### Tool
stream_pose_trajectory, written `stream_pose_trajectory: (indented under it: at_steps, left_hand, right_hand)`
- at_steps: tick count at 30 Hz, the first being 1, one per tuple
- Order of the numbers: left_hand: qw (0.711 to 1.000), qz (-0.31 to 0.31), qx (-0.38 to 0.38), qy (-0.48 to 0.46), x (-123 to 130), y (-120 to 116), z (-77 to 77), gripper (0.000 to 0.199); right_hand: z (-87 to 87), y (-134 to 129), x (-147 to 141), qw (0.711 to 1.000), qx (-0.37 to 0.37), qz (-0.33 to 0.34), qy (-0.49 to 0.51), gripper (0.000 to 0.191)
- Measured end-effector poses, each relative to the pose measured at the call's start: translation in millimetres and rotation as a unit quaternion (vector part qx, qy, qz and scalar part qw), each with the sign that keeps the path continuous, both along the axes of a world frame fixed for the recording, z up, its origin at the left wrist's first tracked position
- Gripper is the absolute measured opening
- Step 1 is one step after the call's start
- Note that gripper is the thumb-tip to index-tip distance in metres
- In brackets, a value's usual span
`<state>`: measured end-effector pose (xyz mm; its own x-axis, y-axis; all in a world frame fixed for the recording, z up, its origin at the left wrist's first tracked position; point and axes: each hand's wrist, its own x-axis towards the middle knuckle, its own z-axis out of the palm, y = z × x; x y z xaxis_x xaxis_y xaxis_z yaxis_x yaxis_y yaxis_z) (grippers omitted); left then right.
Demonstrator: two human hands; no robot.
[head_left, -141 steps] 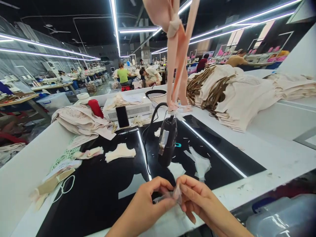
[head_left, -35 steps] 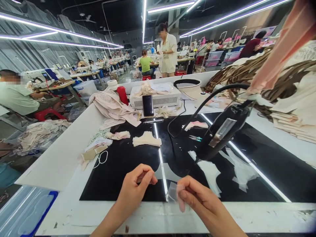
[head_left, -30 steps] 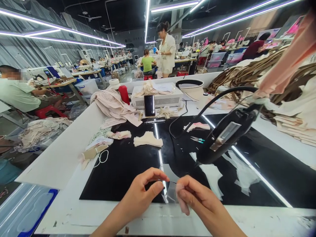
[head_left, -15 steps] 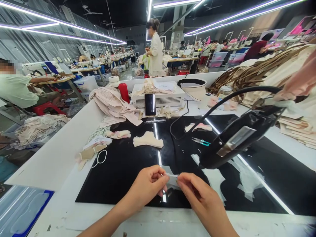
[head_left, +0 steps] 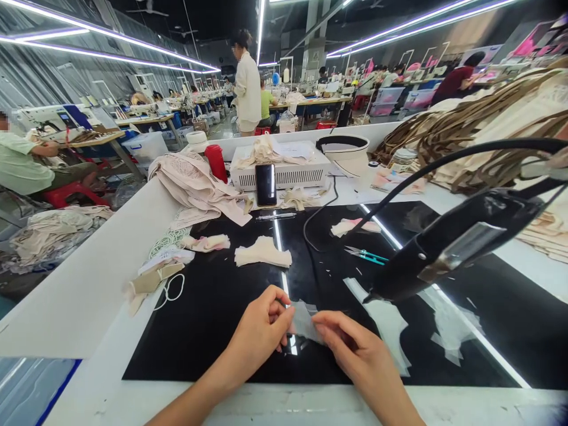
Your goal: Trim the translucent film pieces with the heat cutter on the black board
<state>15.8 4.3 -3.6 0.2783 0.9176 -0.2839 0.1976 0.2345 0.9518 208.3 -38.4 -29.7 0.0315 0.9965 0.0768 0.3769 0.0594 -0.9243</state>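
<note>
Over the near part of the black mat [head_left: 190, 337], my left hand [head_left: 266, 322] and my right hand [head_left: 350, 340] face each other with fingers pinched. Between them is a small sheer white fabric piece [head_left: 304, 322], its left edge at my left fingertips and its right side at my right thumb and forefinger. Part of it is hidden by the fingers. Larger sheer white pieces [head_left: 386, 325] lie flat to the right of my right hand. A cream stack of cut fabric [head_left: 262, 252] rests beyond my left hand.
A black handheld tool [head_left: 439, 248] hangs tilted at the right, its tip low above the mat. Teal-handled thread snips [head_left: 366, 255] lie behind it. A phone [head_left: 265, 184] leans on a white box [head_left: 284, 168]. Fabric heaps [head_left: 195, 183] flank the table; co-workers sit and stand beyond.
The thin white strip seen between my fingertips before no longer shows edge-on; the sheer piece's face shows there now. The view has shifted slightly, and the standing person appears farther left.
</note>
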Motion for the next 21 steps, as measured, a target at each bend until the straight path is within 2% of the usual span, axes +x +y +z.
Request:
stream_pose_trajectory:
  at_steps: [2, 4, 6, 8, 10, 14, 17, 21]
  left_hand:
    - [1.0, 0.004, -0.001, 0.0, -0.3, -0.9, 0.0, 0.02]
    - [1.0, -0.006, 0.012, 0.018, -1.5, -2.6, 2.0, 0.016]
    - [0.996, -0.02, 0.054, 0.07, -3.2, -4.4, 4.8, 0.012]
    - [0.98, -0.035, 0.127, 0.146, -4.9, -6.0, 6.1, 0.011]
    - [0.95, -0.049, 0.218, 0.22, -6.5, -7.0, 4.0, 0.012]
    - [0.861, -0.069, 0.378, 0.333, -9.1, -8.9, -6.9, 0.015]
    - [0.806, -0.076, 0.429, 0.4, -10.0, -11.0, -13.3, 0.017]
    - [0.771, -0.085, 0.457, 0.436, -9.6, -12.6, -16.9, 0.018]
  right_hand:
    - [-2.7, 0.8, 2.0, 1.0, -0.008, 0.008, -0.002, 0.026]
    - [-4.3, 1.4, 3.3, 0.999, 0.021, 0.018, -0.029, 0.025]
    - [-4.3, 1.9, 3.5, 0.995, 0.069, 0.03, -0.07, 0.024]
    - [-3.3, 2.3, 2.5, 0.985, 0.123, 0.044, -0.111, 0.026]
    - [-2.2, 2.8, 0.8, 0.969, 0.179, 0.055, -0.164, 0.028]
    - [-2.0, 3.8, -3.1, 0.927, 0.24, 0.056, -0.284, 0.033]
    - [-3.8, 4.5, -4.9, 0.902, 0.258, 0.057, -0.342, 0.036]
    - [-6.5, 5.4, -5.9, 0.88, 0.274, 0.053, -0.385, 0.039]
